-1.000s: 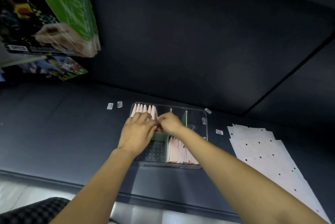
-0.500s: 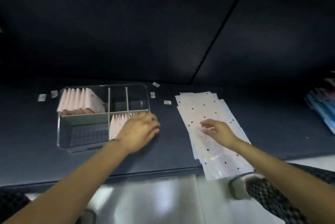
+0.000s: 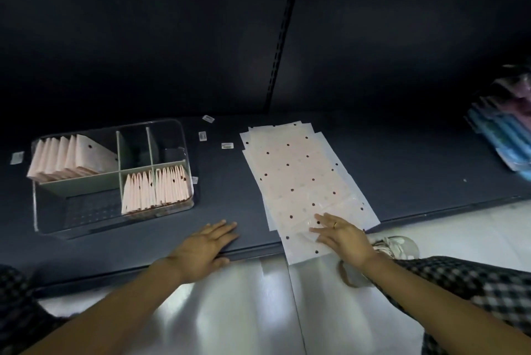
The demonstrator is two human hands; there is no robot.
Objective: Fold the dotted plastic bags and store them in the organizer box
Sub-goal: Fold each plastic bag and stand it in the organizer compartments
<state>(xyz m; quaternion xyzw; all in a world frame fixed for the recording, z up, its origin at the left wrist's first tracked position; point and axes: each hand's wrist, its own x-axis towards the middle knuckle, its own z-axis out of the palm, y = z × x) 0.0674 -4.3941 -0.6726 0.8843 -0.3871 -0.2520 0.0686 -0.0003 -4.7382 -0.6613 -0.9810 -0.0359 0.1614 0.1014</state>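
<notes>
Right now I see both hands down on the dark shelf (image 3: pixel 402 159), well apart from each other. My left hand (image 3: pixel 205 245) lies flat near the shelf's front edge, fingers straight and together, thumb hooked over the lip, holding nothing. My right hand (image 3: pixel 342 235) rests with its fingers spread and straight on the near end of the stack of dotted plastic bags (image 3: pixel 298 176); a ring shows on one finger. I cannot tell whether the fingertips have lifted the top sheet or only press on it.

The stack lies flat, fanned slightly, and its near end hangs over the shelf's front edge. The clear organizer box (image 3: pixel 184 136) stands to the left of it, apart from both hands. Folded bags (image 3: pixel 69 159) stand upright in its far-left compartment, and more folded bags (image 3: pixel 155 190) fill the near-right compartment. The two small far compartments and the near-left one show no bags that I can see.

Small white labels (image 3: pixel 227 145) lie on the shelf between box and stack. Blue packets (image 3: pixel 505 136) sit at the far right, blurred. A shoe (image 3: pixel 399 245) shows on the pale floor below my right wrist.
</notes>
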